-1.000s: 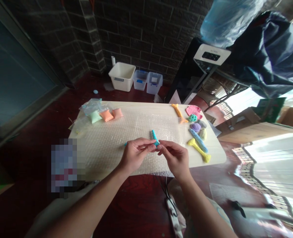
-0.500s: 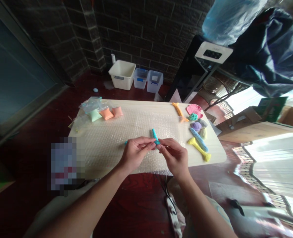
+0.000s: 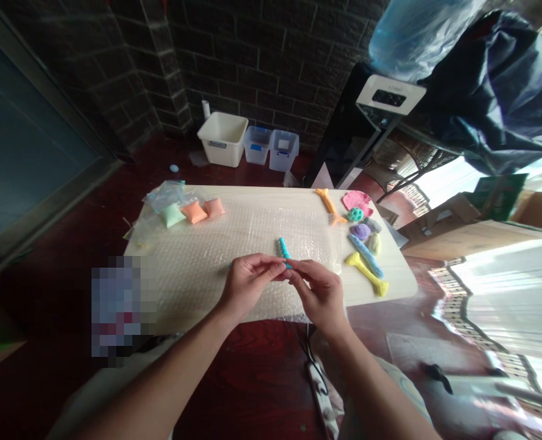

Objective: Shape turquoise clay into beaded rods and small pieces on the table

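Note:
A turquoise piece of modelling clay [image 3: 283,247], long and ridged, points away from me between my hands. My left hand [image 3: 251,280] pinches its near end from the left, thumb against fingers. From the right, my right hand [image 3: 317,287] pinches the same end, its fingertips meeting those of the left. The fingers hide most of that near end. Another bit of turquoise peeks out beside the left hand, mostly covered by it. Beneath both hands lies a sheet of bubble wrap [image 3: 197,263] on the pale table [image 3: 390,269].
On the right are clay shapes: yellow [image 3: 366,274], blue [image 3: 366,255], purple [image 3: 360,231], green [image 3: 355,214], pink [image 3: 357,200] and orange [image 3: 328,201]. Clay packets [image 3: 194,212] lie at the back left. Plastic bins [image 3: 223,146] stand on the floor beyond.
My fingertips have closed further over the near end of the turquoise clay, so less of it shows. The right hand has shifted slightly left; the view has moved a little.

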